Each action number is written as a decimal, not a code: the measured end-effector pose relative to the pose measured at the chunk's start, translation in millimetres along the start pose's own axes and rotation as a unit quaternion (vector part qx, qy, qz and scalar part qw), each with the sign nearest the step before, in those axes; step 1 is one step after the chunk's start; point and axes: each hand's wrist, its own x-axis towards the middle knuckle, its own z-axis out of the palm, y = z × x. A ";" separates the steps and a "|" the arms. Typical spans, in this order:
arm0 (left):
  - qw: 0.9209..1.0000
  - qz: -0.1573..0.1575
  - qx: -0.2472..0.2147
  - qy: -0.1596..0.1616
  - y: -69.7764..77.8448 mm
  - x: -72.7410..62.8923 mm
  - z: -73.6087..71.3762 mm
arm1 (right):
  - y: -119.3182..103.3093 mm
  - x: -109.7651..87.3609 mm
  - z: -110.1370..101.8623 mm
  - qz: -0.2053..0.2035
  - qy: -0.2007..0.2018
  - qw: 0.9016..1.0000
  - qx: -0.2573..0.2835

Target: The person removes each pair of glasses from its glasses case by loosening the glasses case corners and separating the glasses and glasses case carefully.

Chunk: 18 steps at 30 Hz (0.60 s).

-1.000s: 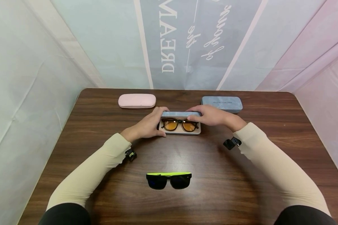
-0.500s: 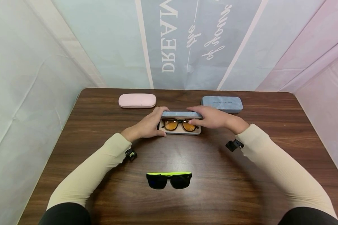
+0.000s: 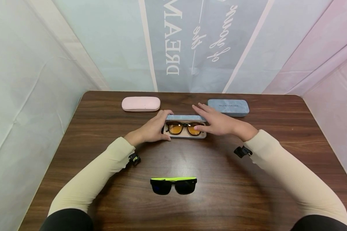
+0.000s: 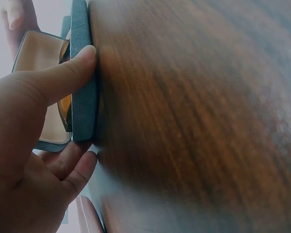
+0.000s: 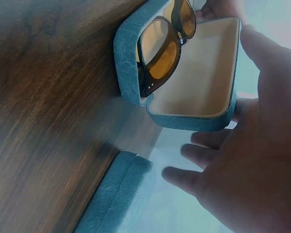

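A blue glasses case (image 3: 186,117) stands with its lid raised near the middle of the table. Inside its pale lining lie dark-framed glasses (image 3: 176,129) with orange lenses. My left hand (image 3: 151,129) grips the case's left end, thumb on the front wall (image 4: 85,104) and fingers round the back. At the right end, my right hand (image 3: 217,121) has its fingers spread and fairly straight; its thumb reaches over the right lens in the head view. In the right wrist view, that thumb is right at the rim of the lid (image 5: 199,77), with fingers extended behind it.
Black sunglasses (image 3: 173,186) with bright yellow-green temples lie nearer the front. A closed pink glasses case (image 3: 140,103) sits at the back left. Another blue case (image 3: 228,107), closed, is at the back right, just behind my right hand. Fabric hangs round the table.
My right hand has loosened from the lid's right end, spreading its fingers and shifting slightly right. The left hand, case and glasses stay put.
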 end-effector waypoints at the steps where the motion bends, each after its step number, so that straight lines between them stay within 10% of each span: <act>1: 1.000 0.000 0.000 0.000 0.4 -0.2 -0.1 | -0.3 -1.2 0.2 -0.004 0.005 1.000 -0.005; 18: 1.000 0.000 0.005 0.005 -0.2 -0.8 2.6 | -4.0 -10.6 7.5 -0.019 0.030 0.998 -0.053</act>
